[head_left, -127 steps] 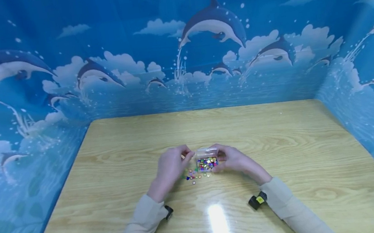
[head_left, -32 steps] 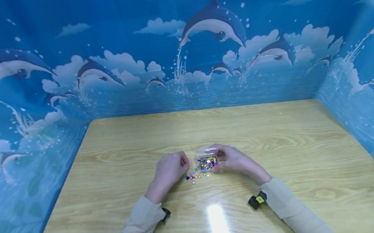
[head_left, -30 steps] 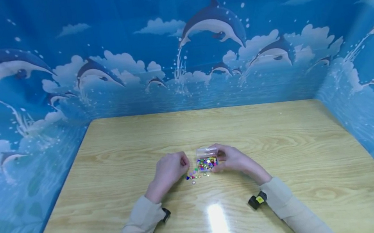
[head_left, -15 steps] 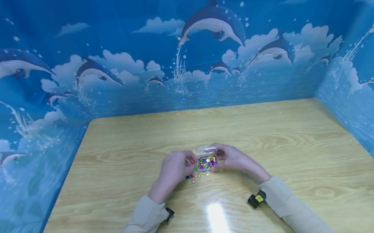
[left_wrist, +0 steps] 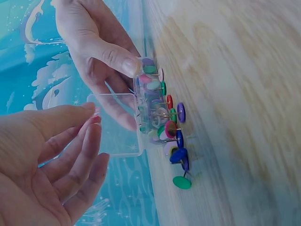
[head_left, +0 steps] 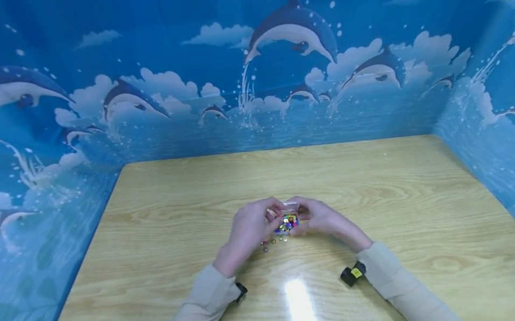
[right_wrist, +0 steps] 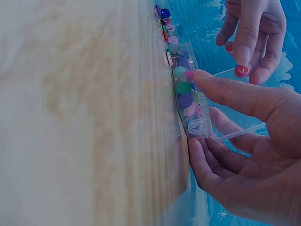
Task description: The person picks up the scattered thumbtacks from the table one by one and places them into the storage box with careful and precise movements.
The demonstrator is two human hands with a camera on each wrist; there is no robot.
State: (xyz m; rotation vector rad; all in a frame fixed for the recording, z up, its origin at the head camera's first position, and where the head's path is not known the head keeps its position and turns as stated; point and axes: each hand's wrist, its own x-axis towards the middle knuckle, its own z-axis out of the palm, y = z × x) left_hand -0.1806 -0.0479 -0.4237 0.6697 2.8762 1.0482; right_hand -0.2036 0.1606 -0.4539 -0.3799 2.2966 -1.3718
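A small clear plastic box (right_wrist: 197, 127) with its hinged lid (left_wrist: 123, 154) raised stands on the table, filled with colourful thumbtacks (head_left: 287, 224). My right hand (head_left: 322, 220) grips the box by its right side, thumb on the near wall and fingers behind and below. Over the box's left part is my left hand (head_left: 249, 230), pinching a red thumbtack (right_wrist: 241, 71) between thumb and fingertip; in the head view the fingers hide that tack. Several loose thumbtacks (left_wrist: 182, 182) lie on the wood beside the box, some partly covered by the left hand in the head view.
The wood-grain table (head_left: 391, 208) reaches to blue dolphin-print curtains (head_left: 246, 75) at the back and both sides. A glare spot (head_left: 303, 312) shines near the front. Each wrist carries a small black camera (head_left: 352, 275).
A second ago my left hand was drawn back left over the loose tacks; it has since moved right, over the box, with a red thumbtack. The right hand and box stay put.
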